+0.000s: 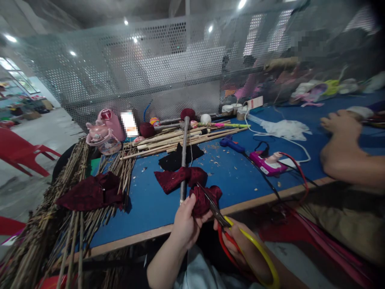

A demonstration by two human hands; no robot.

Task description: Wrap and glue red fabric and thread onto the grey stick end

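My left hand (pixel 187 222) is closed on a bunched piece of dark red patterned cloth (pixel 215 193) at the table's front edge. In my right hand (pixel 240 241) is a pair of scissors (pixel 221 218) with one yellow and one red handle loop. Their blades point up and left and lie against the cloth; whether they cut into it I cannot tell. Just beyond, a dark red strip (pixel 171 180) is wrapped around a grey stick (pixel 184 156) that has a dark red ball at its far end. Black cloth (pixel 168 160) lies under the stick.
Bundled twigs (pixel 39 228) with dark red cloth (pixel 93 192) on them fill the left. Wooden sticks (pixel 168 140), a blue glue gun (pixel 232 143) and a purple power strip (pixel 267 163) with cords lie on the blue table (pixel 144 216). Another person's arm (pixel 351 148) rests at right.
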